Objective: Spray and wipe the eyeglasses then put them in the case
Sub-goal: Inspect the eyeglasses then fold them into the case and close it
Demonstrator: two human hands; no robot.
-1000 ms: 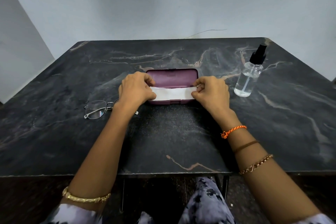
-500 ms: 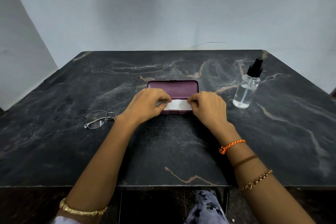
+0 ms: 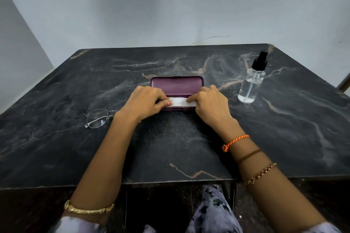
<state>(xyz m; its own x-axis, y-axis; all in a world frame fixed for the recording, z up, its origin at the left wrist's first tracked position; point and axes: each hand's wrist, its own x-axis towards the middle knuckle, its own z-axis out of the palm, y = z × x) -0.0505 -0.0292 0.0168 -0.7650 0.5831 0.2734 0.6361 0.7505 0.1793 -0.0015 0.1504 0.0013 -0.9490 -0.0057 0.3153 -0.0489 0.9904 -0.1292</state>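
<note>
Holding white cloth [image 3: 178, 101] over case [image 3: 177, 84].

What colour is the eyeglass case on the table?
The case is a dark purple, maroon-like shade, seen in the head view.

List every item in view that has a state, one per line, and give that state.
Maroon hard-shell eyeglass case: closed, flat on the table.
White folded cloth: on the case's near edge, pinched at both ends.
Thin metal-framed eyeglasses: on the table left of the case, untouched.
Clear plastic spray bottle with black nozzle: upright, partly filled, untouched.
Left hand: pinches the cloth.
Right hand: pinches the cloth.
</note>
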